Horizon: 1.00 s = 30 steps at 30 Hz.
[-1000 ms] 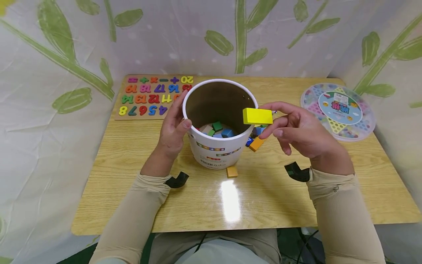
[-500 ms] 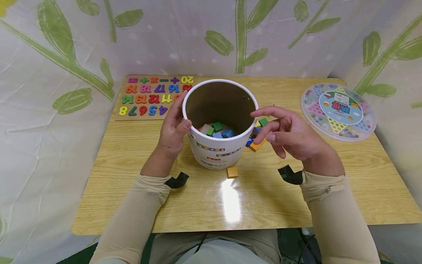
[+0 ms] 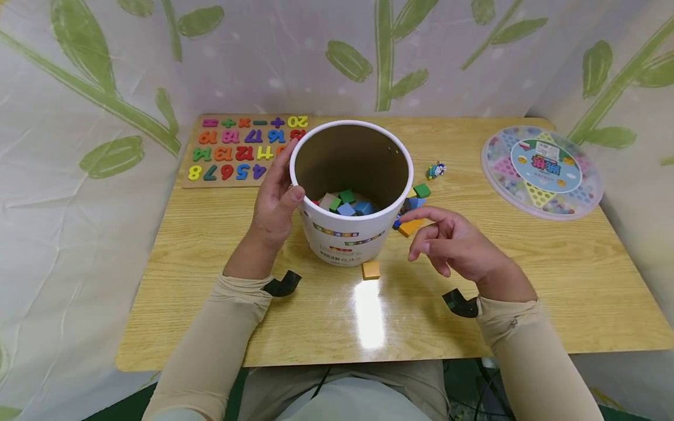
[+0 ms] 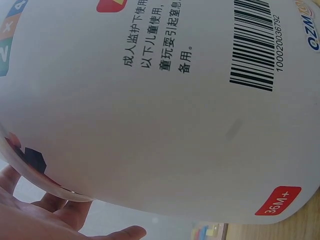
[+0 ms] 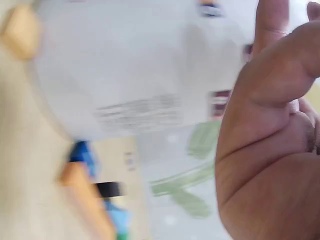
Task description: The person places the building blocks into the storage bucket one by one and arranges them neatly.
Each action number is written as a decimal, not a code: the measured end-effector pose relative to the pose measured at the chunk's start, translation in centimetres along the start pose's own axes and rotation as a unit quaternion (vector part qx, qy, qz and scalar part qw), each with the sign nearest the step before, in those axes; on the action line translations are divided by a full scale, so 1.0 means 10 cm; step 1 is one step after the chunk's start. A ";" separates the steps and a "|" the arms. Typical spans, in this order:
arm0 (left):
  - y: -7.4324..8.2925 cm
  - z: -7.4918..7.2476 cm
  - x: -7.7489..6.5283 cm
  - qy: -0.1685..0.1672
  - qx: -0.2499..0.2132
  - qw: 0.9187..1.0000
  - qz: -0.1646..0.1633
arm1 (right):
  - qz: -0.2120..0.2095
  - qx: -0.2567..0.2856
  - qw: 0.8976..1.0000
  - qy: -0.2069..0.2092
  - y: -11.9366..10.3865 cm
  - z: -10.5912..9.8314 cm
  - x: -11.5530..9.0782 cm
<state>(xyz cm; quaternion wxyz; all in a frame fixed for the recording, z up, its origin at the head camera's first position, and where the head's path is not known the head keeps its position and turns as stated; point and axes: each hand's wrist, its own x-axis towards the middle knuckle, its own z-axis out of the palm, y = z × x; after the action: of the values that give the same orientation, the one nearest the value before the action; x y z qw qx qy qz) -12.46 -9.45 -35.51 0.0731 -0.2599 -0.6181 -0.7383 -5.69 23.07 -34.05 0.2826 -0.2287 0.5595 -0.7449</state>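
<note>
A white bucket [image 3: 342,248] with printed sums stands on the table. Inside it lie several wooden blocks, among them a green block [image 3: 346,196] and a blue block [image 3: 363,207]. My left hand [image 3: 271,210] holds the bucket's left side, thumb near the rim. My right hand [image 3: 455,245] hovers right of the bucket with loosely bent fingers and nothing in them. Beyond its fingertips is a small pile with an orange block [image 3: 411,227] and a green block [image 3: 422,190]. A light orange block [image 3: 371,270] lies in front of the bucket.
A number puzzle board [image 3: 226,158] lies at the back left, partly behind the left hand and bucket. At the right is a round, clear-lidded game box [image 3: 542,169]. A small colourful toy [image 3: 436,170] sits behind the block pile on the wooden table [image 3: 526,310].
A second ago my right hand held a yellow block at the rim; half a second ago it was gone from the fingers. The right hand has since moved lower, away from the rim.
</note>
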 end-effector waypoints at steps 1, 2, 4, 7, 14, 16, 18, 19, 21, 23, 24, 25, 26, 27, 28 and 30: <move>0.00 0.00 0.00 0.000 0.001 1.000 0.001 | 0.027 -0.020 0.999 0.009 0.07 0.00 0.00; 0.00 0.00 0.00 -0.001 0.000 1.000 0.003 | 0.055 -0.038 0.998 0.017 0.15 0.00 0.00; 0.00 0.00 0.01 -0.002 -0.001 1.000 0.004 | 0.116 -0.074 0.990 0.029 0.31 -0.01 0.03; -0.01 0.00 0.01 -0.002 -0.005 1.000 0.004 | 0.185 -0.107 0.977 0.026 0.56 -0.01 0.08; -0.01 0.00 0.01 -0.001 -0.005 1.000 0.001 | 0.250 -0.115 0.961 -0.011 0.87 0.01 0.12; 0.00 0.00 0.00 0.002 -0.005 1.000 0.001 | 0.253 -0.113 0.961 -0.015 0.89 0.02 0.12; 0.00 0.00 0.00 0.005 -0.005 1.000 0.000 | 0.254 -0.113 0.960 -0.020 0.89 0.04 0.12; 0.00 0.00 0.00 0.007 -0.006 1.000 -0.001 | 0.254 -0.112 0.960 -0.022 0.89 0.05 0.13; 0.01 0.00 0.00 0.007 -0.004 1.000 -0.001 | 0.253 -0.112 0.960 -0.026 0.89 0.07 0.14; 0.01 0.00 0.00 0.005 -0.001 1.000 0.000 | 0.255 -0.110 0.960 -0.029 0.90 0.08 0.15; 0.01 0.00 0.00 0.005 -0.003 1.000 -0.002 | 0.256 -0.108 0.960 -0.030 0.90 0.08 0.15; 0.01 0.00 0.00 0.004 -0.004 1.000 -0.002 | 0.258 -0.107 0.960 -0.031 0.91 0.08 0.15; 0.01 0.01 0.00 0.003 -0.005 1.000 -0.004 | 0.259 -0.105 0.960 -0.031 0.91 0.09 0.15; 0.01 0.01 0.00 0.002 -0.005 1.000 -0.004 | 0.260 -0.102 0.960 -0.031 0.91 0.09 0.15; 0.01 0.01 0.00 0.002 -0.006 1.000 -0.005 | 0.260 -0.101 0.960 -0.030 0.91 0.09 0.15; 0.00 0.01 0.00 0.002 -0.009 1.000 -0.008 | 0.260 -0.099 0.960 -0.030 0.90 0.09 0.15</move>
<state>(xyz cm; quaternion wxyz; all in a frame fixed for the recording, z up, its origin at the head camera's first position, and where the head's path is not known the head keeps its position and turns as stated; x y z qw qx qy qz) -12.40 -9.40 -35.50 0.0663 -0.2540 -0.6133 -0.7450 -4.71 19.54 -42.40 0.4594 -0.1243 0.6620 -0.5790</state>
